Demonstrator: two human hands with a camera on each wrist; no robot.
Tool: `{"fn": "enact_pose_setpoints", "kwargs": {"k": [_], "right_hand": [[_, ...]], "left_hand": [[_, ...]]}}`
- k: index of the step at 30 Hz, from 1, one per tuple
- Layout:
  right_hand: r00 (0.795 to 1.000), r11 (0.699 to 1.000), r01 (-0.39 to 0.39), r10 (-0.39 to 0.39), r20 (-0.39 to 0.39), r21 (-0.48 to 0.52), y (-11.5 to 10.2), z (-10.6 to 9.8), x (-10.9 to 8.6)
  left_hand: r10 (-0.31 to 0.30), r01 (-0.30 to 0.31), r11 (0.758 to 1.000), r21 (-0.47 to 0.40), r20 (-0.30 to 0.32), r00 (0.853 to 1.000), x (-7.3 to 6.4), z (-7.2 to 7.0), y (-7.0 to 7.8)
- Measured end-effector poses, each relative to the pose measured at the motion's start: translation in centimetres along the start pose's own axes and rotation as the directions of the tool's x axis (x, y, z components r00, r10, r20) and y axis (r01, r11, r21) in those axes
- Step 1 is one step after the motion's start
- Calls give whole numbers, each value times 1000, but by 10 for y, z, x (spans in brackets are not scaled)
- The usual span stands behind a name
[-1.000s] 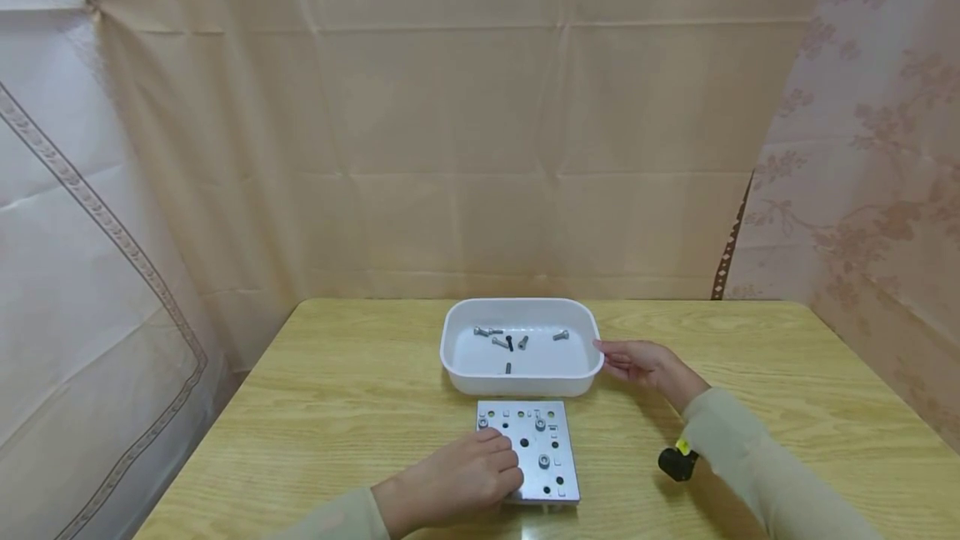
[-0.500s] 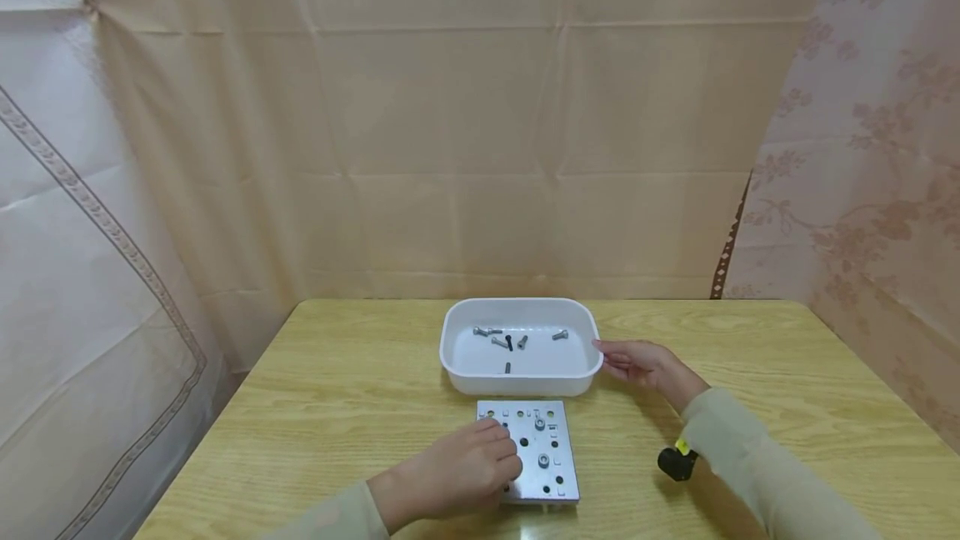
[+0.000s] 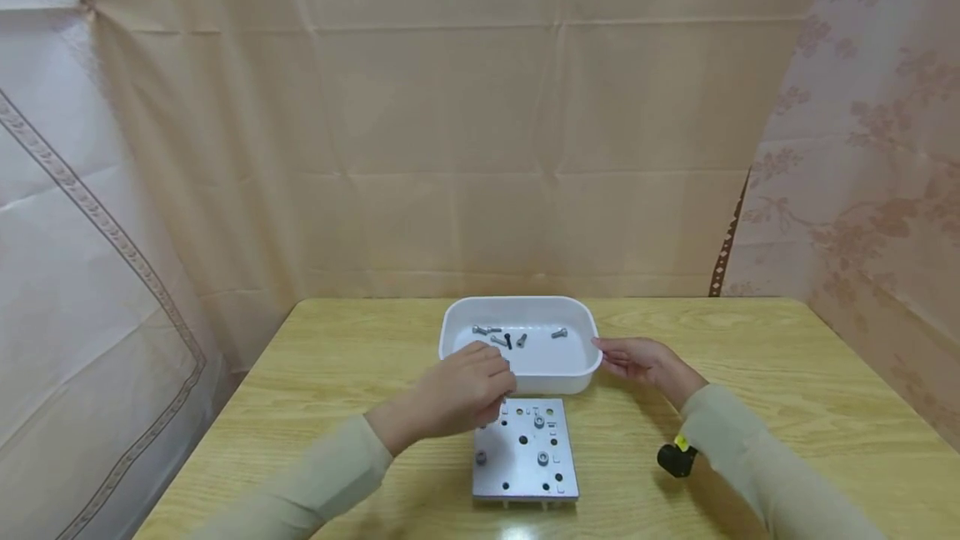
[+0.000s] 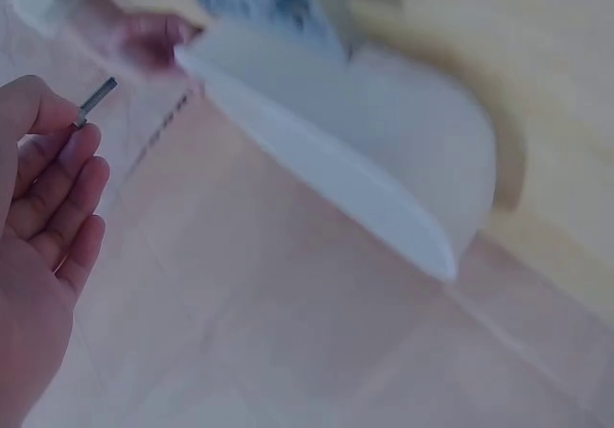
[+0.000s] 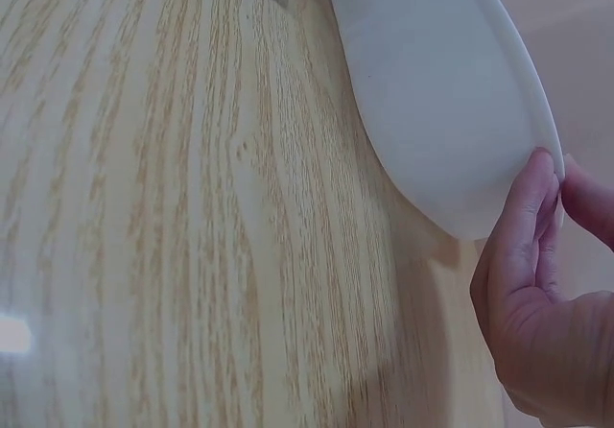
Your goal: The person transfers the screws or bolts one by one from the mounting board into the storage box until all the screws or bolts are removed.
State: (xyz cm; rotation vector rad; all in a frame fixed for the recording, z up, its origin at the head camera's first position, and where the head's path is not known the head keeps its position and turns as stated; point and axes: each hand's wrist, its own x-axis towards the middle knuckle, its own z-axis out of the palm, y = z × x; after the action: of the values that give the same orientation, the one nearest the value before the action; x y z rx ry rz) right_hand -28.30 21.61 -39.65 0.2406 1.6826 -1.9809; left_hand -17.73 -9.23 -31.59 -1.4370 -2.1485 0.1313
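Observation:
In the left wrist view, my left hand (image 4: 48, 188) pinches a small metal screw (image 4: 97, 100) between thumb and forefinger. In the head view that hand (image 3: 467, 386) is over the near left rim of the white plastic tray (image 3: 555, 384), covering part of it. My right hand (image 3: 643, 363) pinches the tray's right rim, thumb and fingers on either side of the wall (image 5: 523, 92). Several loose screws (image 3: 521, 341) lie inside the tray, one of them black. In front of it sits a silver metal plate (image 3: 513, 473) with holes, where a few socket-head screws (image 3: 542, 458) stand upright.
A short black cylindrical object (image 3: 676, 461) with a yellow part lies by the right forearm. The wood-grain table (image 3: 352, 365) ends at a beige cloth (image 3: 450, 148) hung behind it, with patterned cloth at both sides.
My left hand has risen from the metal plate and moved forward to the tray, uncovering a screw on the plate's left side. The right hand has stayed on the rim.

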Motion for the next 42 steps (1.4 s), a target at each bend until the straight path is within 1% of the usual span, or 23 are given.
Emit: {"fn": "enact_pose_setpoints", "kwargs": {"k": [3,6,10,13,18,21,25,28,30,34,37,38,39,41,42], "right_hand": [[1000,1000,3,-3,3,-15,0,1,0],[1000,1000,-4,4,0,-9,-1,2,-1],[1000,1000,-13,14,-11,10,-4,2,-3],[1000,1000,-8,8,-8,8,-6,3,-3],[1000,1000,1,-1,15,-1,-7,3,-5],[1000,1000,-10,10,6,10,-7,2,-5],[1000,1000,-19,19,-14,16,-5,0,-4],[1000,1000,-14,14,-7,-5,-2,-1,-3],[1000,1000,-8,8,-2,-16,-1,-1,-2],[1000,1000,4,-4,-1,-22,1,-2,-3],[1000,1000,11,-12,-9,-25,2,-1,-3],[1000,999,15,-15,-4,-30,2,-1,-2],[1000,999,18,-18,-1,-30,2,0,-2],[1000,999,25,-25,14,-35,3,0,-1],[999,999,30,-30,22,-34,3,0,-1]], "left_hand": [[-24,24,1000,-4,20,999,7,-5,-16],[-49,50,999,-17,33,998,12,-6,-27],[-87,89,996,-25,44,995,21,-5,-39],[-115,118,993,-30,82,990,27,-4,-46],[-170,180,982,-55,145,975,38,0,-58],[-202,220,971,-90,175,964,45,4,-67],[-243,275,953,-128,221,944,54,10,-79],[-266,307,940,-146,245,932,56,16,-88],[-273,317,936,-156,247,930,57,20,-93],[-299,349,920,-177,257,919,57,31,-102],[-340,400,899,-176,296,893,58,36,-107],[-349,411,895,-171,304,886,59,38,-108],[-363,430,887,-167,320,875,60,39,-109],[-397,478,863,-164,366,842,63,41,-111],[-404,487,859,-159,374,835,64,41,-113]]}}
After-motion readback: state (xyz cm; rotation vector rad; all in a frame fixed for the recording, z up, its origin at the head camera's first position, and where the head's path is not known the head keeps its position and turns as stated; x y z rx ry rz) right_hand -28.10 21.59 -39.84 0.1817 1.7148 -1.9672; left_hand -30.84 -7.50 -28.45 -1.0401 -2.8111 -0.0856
